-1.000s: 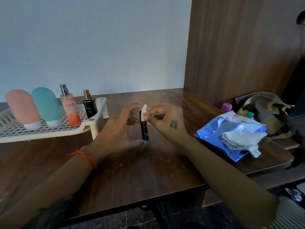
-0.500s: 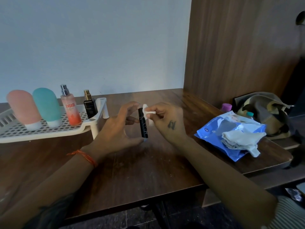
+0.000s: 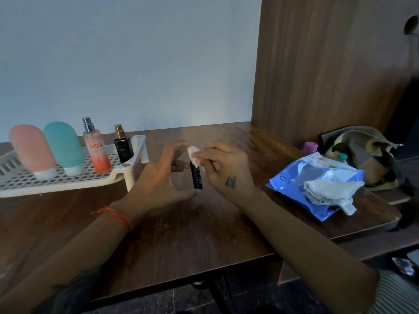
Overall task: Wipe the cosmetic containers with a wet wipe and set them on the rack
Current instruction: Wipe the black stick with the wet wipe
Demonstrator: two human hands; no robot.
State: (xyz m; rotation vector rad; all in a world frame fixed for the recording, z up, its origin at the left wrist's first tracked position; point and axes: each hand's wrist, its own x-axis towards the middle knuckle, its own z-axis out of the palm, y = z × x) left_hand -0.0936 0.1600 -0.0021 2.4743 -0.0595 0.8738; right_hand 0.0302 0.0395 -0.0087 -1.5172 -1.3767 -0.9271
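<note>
Wiping step underway. Left hand [image 3: 158, 180] holds a slim black tube [image 3: 196, 176] upright between thumb and fingers, base near the table [image 3: 204, 241]. Right hand [image 3: 223, 171] pinches a small white wet wipe [image 3: 193, 153] against the tube's top. Tube looks dark, glossy, with faint lettering. Next move likely: finish rubbing downward, then carry it to the rack [image 3: 68, 181], left of the left hand, beside the bottles there.

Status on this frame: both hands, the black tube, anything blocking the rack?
Left hand holds black tube upright. Right hand pinches wipe at tube's top. Rack holds four bottles; path to it open.
</note>
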